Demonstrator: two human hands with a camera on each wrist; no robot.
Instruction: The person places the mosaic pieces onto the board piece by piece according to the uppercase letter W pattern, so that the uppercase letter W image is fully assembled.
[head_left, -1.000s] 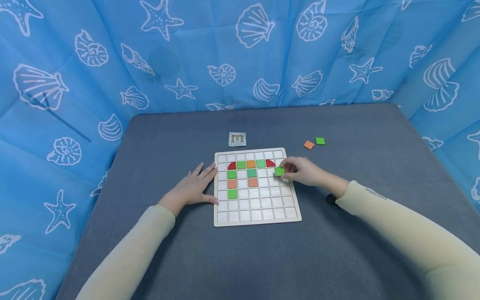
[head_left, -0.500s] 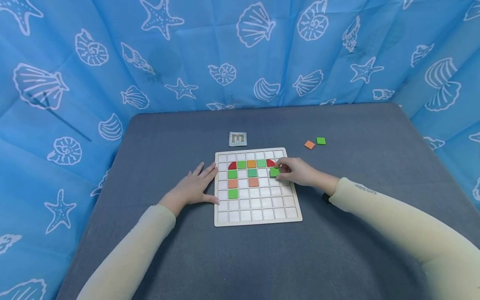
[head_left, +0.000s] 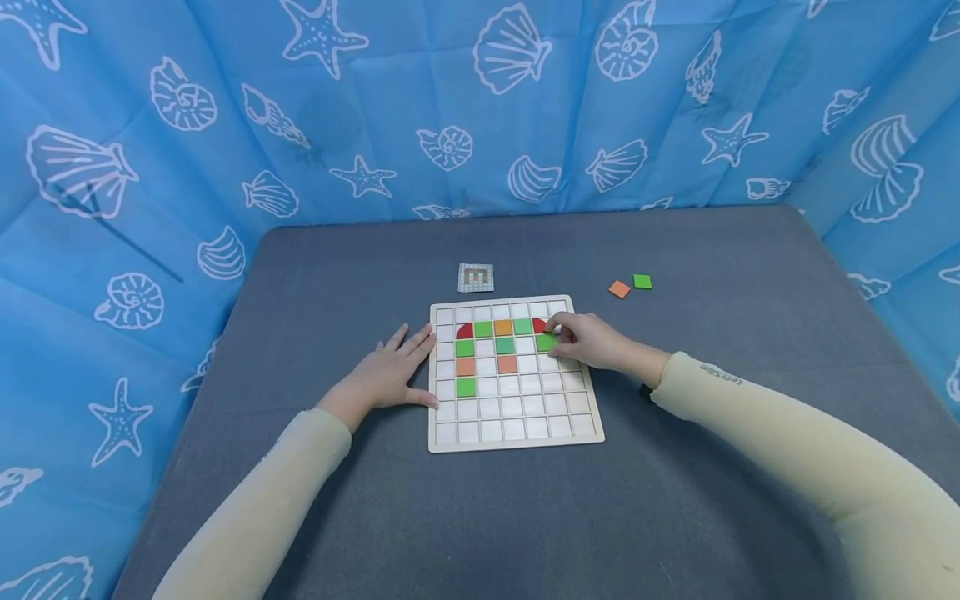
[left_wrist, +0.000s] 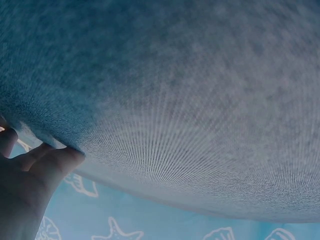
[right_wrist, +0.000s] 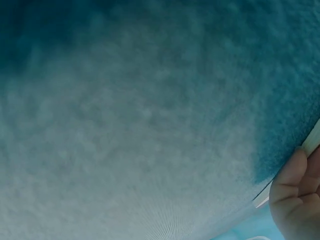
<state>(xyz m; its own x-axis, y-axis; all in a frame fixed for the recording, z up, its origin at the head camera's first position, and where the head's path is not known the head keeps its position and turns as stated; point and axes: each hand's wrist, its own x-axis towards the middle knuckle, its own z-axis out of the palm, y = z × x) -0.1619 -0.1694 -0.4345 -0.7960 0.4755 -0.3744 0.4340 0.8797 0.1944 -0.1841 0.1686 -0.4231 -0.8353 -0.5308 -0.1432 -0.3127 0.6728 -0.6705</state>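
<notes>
A white grid board (head_left: 517, 429) lies on the table, with several green, orange and red tiles in its upper cells. My right hand (head_left: 592, 340) pinches a green square tile (head_left: 545, 342) at the board's right side, just below a red rounded tile (head_left: 539, 326) that the fingers partly cover. Whether the green tile lies flat in its cell I cannot tell. With fingers spread, my left hand (head_left: 384, 375) rests at the board's left edge. Both wrist views catch only part of a hand, the left hand (left_wrist: 35, 175) and the right hand (right_wrist: 297, 195), against the table cloth.
Behind the board lies a small pattern card (head_left: 476, 278). An orange tile (head_left: 618, 289) and a loose green tile (head_left: 642, 282) are on the grey table (head_left: 712, 275) at the back right. A blue shell-print curtain (head_left: 450, 100) hangs behind and beside the table.
My right hand has moved a little to the left with the green tile, from the board's right border to under the red tile. The left hand stays in place.
</notes>
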